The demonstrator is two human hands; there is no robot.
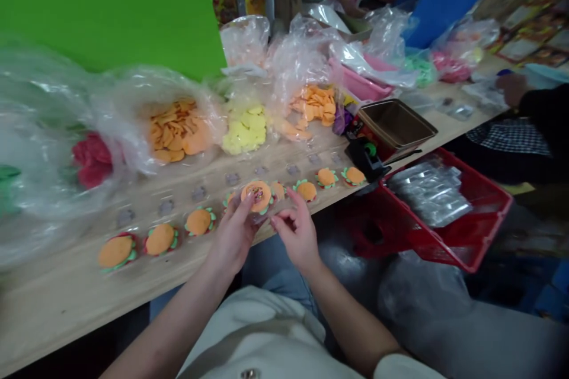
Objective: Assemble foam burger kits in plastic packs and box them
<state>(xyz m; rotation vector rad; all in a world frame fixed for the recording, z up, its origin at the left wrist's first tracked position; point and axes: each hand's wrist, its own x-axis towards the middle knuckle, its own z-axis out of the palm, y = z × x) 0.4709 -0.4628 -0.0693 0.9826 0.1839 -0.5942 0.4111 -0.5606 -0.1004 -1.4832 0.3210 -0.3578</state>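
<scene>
My left hand (231, 234) is closed on a toy burger (259, 196) in clear plastic packaging, with the thumb over its front. That burger has an orange bun, a small printed sticker in its middle and a green frill at its edge. Beside the packaging's lower right side is my right hand (300, 231), thumb and fingers bent together in a pinch; what lies between them is too small to make out. Along the table edge runs a row of similar burgers (160, 239) in clear plastic trays, some of them partly behind the held one.
Clear bags hold orange pieces (175, 130), yellow pieces (246, 129) and red pieces (92, 160). A black tape dispenser (368, 160) stands near a brown tin (395, 124). Below right is a red crate (484, 231) with clear packs. Another person's hand (511, 90) is at right.
</scene>
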